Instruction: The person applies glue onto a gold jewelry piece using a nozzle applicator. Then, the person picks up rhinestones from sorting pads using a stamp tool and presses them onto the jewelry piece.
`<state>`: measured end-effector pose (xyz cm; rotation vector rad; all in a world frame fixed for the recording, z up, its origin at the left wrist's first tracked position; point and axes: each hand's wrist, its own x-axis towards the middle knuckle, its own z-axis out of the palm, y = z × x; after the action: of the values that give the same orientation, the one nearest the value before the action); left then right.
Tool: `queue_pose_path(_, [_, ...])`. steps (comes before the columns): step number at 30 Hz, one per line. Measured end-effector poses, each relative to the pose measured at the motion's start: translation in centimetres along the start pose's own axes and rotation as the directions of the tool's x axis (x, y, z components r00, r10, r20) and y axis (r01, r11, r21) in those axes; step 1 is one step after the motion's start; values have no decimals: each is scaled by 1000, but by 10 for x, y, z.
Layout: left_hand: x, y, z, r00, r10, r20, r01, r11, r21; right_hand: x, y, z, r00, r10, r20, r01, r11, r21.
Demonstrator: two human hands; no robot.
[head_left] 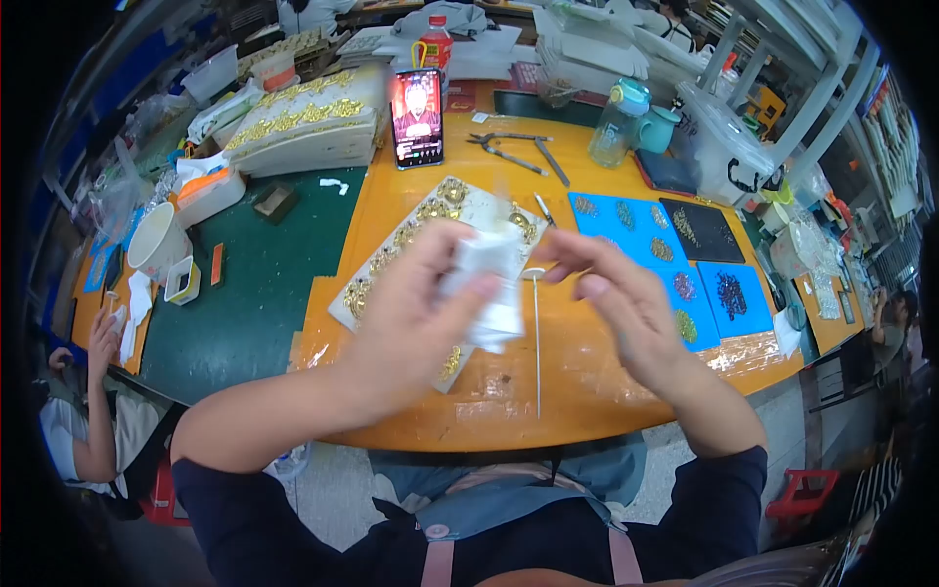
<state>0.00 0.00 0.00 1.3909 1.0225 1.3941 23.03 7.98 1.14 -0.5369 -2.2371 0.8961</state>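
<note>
Folded white tissue or cloth (492, 279) is held in my left hand (421, 303), which is somewhat blurred. My right hand (621, 303) is apart from it on the right, fingers spread and holding nothing. Beneath my left hand lies a pale board (384, 256) bearing gold ornaments (358, 293). A thin white stick (538, 357) rests on the orange tabletop (587, 391) between my hands. Just beyond my right hand are blue trays (638, 256) with piles of small coloured beads.
A phone (418, 117) stands upright at the back, with pliers (518, 152) beside it. A bottle (618, 125) and a black tray (719, 220) are at the right. Stacked boards (323, 132) and a white cup (159, 243) stand left. Another person's hand (102, 338) shows far left.
</note>
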Motion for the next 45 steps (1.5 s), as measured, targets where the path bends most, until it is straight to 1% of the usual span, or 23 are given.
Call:
queue_pose_path(1, [6, -6, 13, 998, 26, 50, -25, 999, -25, 4, 1, 14, 996, 86, 7, -85, 962, 261])
queue_pose_path(2, [10, -13, 19, 998, 41, 53, -40, 999, -24, 6, 4, 21, 986, 164, 38, -161, 850, 502])
queue_pose_path(3, [13, -16, 24, 997, 31, 70, -27, 998, -60, 7, 6, 22, 981, 187, 53, -189, 846, 499])
queue_pose_path(5, [21, -26, 23, 994, 65, 92, -58, 995, -78, 9, 21, 26, 966, 240, 93, -247, 758, 604])
queue_pose_path(7, [26, -31, 19, 995, 90, 47, -92, 995, 41, 6, 29, 29, 967, 248, 64, -233, 752, 616])
queue_pose_path(8, [24, -31, 17, 999, 4, 48, -2, 1000, -30, 2, 37, 33, 951, 293, 96, -281, 697, 660])
queue_pose_path(9, [23, -29, 15, 999, 3, 51, -1, 1000, -28, -1, 43, 37, 933, 335, 129, -325, 635, 701])
queue_pose_path(10, [22, -27, 13, 994, -67, 84, 68, 998, -7, -3, 46, 39, 920, 344, 187, -356, 535, 767])
queue_pose_path(11, [20, -26, 12, 982, -145, 119, 145, 989, 15, -4, 48, 39, 917, 353, 186, -359, 524, 772])
queue_pose_path(13, [19, -24, 10, 980, -148, 131, 146, 989, 26, -6, 46, 39, 938, 279, 207, -324, 490, 809])
queue_pose_path(15, [17, -24, 8, 952, -233, 200, 244, 969, -30, -8, 49, 38, 936, 277, 218, -326, 442, 836])
queue_pose_path(16, [17, -24, 9, 947, -247, 203, 257, 966, -24, -8, 48, 35, 931, 275, 240, -339, 405, 849])
queue_pose_path(18, [15, -24, 13, 963, -190, 189, 220, 963, -153, -10, 50, 30, 921, 262, 289, -373, 369, 851])
queue_pose_path(22, [15, -21, 12, 937, -261, 232, 303, 938, -167, -9, 35, 25, 905, 278, 322, -404, 322, 856])
queue_pose_path(25, [14, -25, 12, 945, -221, 242, 257, 958, -127, -7, 32, 26, 883, 314, 349, -438, 284, 853])
queue_pose_path(27, [14, -26, 11, 956, -187, 226, 196, 981, -18, -8, 32, 27, 871, 353, 343, -452, 303, 839])
queue_pose_path(31, [13, -23, 11, 947, -226, 227, 244, 968, -53, -8, 39, 25, 869, 338, 361, -466, 317, 826])
queue_pose_path(33, [12, -24, 11, 973, -122, 194, 126, 992, -8, -7, 39, 25, 874, 333, 354, -455, 300, 838])
queue_pose_path(36, [11, -24, 13, 984, -70, 166, 73, 997, -6, -3, 34, 24, 882, 357, 307, -418, 292, 860])
queue_pose_path(40, [11, -29, 13, 984, -108, 141, 110, 994, -6, -9, 43, 28, 883, 364, 296, -411, 293, 863])
queue_pose_path(42, [12, -31, 14, 987, -98, 130, 101, 995, -16, -10, 49, 34, 935, 297, 193, -293, 339, 894])
queue_pose_path(43, [13, -32, 16, 987, -98, 130, 101, 995, -15, -10, 48, 33, 935, 297, 193, -292, 339, 895])
queue_pose_path(45, [14, -33, 22, 990, -110, 85, 124, 975, -185, -9, 45, 30, 918, 320, 235, -346, 354, 869])
